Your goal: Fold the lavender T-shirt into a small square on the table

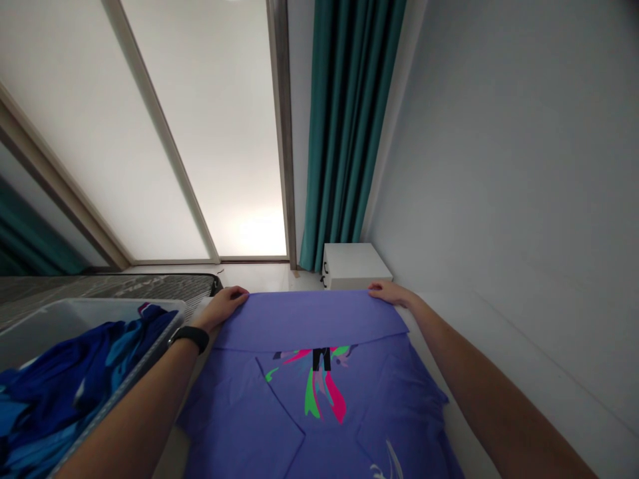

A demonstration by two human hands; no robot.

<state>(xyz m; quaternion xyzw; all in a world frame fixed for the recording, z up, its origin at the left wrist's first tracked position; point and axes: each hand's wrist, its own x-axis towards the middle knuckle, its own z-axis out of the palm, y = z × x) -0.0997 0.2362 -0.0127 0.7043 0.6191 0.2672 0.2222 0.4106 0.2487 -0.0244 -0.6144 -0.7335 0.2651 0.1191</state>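
Left grip: left hand point(222, 307) on the far fold of the purple T-shirt point(309, 319); open or closed, I can't tell.
Right grip: right hand point(392, 293) on that fold; also can't tell.
Cut off: the shirt's near end.
Left: plastic bin point(124, 303) of blue clothes point(64, 379).

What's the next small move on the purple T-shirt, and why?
Probably draw both hands toward the body to smooth the top flap of the purple T-shirt. The left hand and right hand rest at its far corners, well placed to pull evenly, and the flap's near edge runs at a slight slant across the print.
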